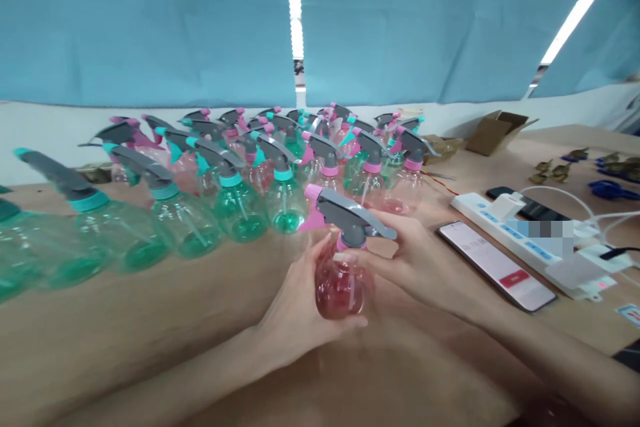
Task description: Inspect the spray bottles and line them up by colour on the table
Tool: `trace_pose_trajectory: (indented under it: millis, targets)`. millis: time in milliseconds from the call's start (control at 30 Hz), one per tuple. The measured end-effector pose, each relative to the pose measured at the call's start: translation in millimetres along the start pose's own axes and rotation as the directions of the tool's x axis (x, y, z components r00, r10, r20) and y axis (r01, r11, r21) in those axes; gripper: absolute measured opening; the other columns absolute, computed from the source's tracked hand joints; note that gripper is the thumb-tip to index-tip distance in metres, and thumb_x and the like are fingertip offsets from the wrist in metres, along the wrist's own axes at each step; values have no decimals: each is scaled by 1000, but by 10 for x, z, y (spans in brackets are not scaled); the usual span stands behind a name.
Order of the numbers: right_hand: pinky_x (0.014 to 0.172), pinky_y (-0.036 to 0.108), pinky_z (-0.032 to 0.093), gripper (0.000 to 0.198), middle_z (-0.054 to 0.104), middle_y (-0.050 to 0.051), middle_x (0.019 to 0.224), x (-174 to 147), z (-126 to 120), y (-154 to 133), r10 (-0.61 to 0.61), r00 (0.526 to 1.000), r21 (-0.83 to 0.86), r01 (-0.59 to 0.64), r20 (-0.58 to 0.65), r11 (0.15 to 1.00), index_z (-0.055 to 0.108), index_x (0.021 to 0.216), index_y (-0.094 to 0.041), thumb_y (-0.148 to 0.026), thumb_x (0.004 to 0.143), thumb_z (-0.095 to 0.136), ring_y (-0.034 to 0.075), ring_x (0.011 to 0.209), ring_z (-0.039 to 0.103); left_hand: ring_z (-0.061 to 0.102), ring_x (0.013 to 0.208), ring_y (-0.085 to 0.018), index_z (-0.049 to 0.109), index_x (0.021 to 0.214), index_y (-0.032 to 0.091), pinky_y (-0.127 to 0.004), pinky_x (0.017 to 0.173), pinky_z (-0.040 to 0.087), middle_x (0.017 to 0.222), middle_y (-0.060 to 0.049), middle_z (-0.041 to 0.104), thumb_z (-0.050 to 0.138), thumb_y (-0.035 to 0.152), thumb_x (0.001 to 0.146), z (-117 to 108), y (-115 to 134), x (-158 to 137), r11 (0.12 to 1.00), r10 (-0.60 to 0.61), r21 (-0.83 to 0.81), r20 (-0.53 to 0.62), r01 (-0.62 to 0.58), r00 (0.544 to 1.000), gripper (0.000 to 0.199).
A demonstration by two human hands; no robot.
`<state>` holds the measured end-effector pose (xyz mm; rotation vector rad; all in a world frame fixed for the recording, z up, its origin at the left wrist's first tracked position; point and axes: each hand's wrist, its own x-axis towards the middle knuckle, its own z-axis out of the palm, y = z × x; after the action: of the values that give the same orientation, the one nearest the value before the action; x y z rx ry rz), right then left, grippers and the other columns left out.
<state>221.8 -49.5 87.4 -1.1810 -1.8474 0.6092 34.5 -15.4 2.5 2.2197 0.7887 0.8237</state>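
Between my two hands is a pink see-through spray bottle (341,290) with a grey and pink trigger head (345,213). My left hand (300,303) wraps round the bottle's body from the left, thumb low at the front. At the neck, my right hand (405,257) grips from the right, with its thumb on the pink collar. The bottle stands nearly upright. Just beyond it are rows of similar spray bottles, among them a green one (241,210) and a pink one (367,183).
To the right lie a lit phone (495,263), a white power strip (530,240) with plugs and cables, and a dark phone (530,203). Farther back are an open cardboard box (497,132), blue-handled scissors (613,189) and small brassy parts (553,170). A blue curtain (200,27) hangs behind.
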Motion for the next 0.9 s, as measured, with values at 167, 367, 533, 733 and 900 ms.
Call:
trace_pose_trajectory:
  millis: [167, 367, 533, 733, 900]
  targets:
    - [68, 26, 51, 32, 67, -3, 92, 160, -23, 136, -49, 988, 194, 20, 143, 981, 59, 102, -26, -20, 74, 73, 16, 83, 65, 42, 129, -37, 30, 142, 27, -59, 103, 37, 143, -12, 42, 82, 39, 65, -7, 26, 34, 998, -45, -51, 16, 45, 999, 94]
    - [63, 32, 53, 49, 68, 0, 91, 302, 57, 95, -68, 970, 239, 10, 235, 971, 54, 121, -31, -32, 75, 70, 19, 77, 65, 42, 128, -36, 33, 139, 24, -55, 105, 36, 139, -10, 45, 84, 33, 61, -82, 80, 100, 996, -5, -93, 88, 14, 996, 94]
    - [60, 33, 55, 32, 68, 1, 103, 316, 199, 75, -74, 992, 291, 40, 107, 956, 61, 107, -30, -37, 76, 67, 18, 71, 64, 56, 113, -33, 43, 130, 24, -49, 93, 49, 124, -6, 57, 78, 30, 68, -145, 58, 145, 981, 55, -192, 230, -10, 972, 71]
    - [64, 29, 53, 19, 65, -1, 91, 384, 258, 145, -47, 998, 359, 26, 52, 933, 60, 94, -26, -32, 78, 67, 15, 74, 63, 57, 112, -35, 39, 134, 24, -51, 90, 49, 124, -10, 58, 79, 40, 67, -128, -21, 153, 997, -39, -61, 141, 48, 989, 80]
    - [50, 28, 43, 9, 58, -3, 71, 401, 223, 194, -36, 999, 245, 36, -1, 969, 60, 89, -26, -33, 82, 62, 13, 56, 51, 44, 127, -36, 34, 140, 24, -52, 100, 41, 140, -11, 45, 77, 56, 68, -140, -59, 141, 993, -36, 115, 125, 21, 992, 90]
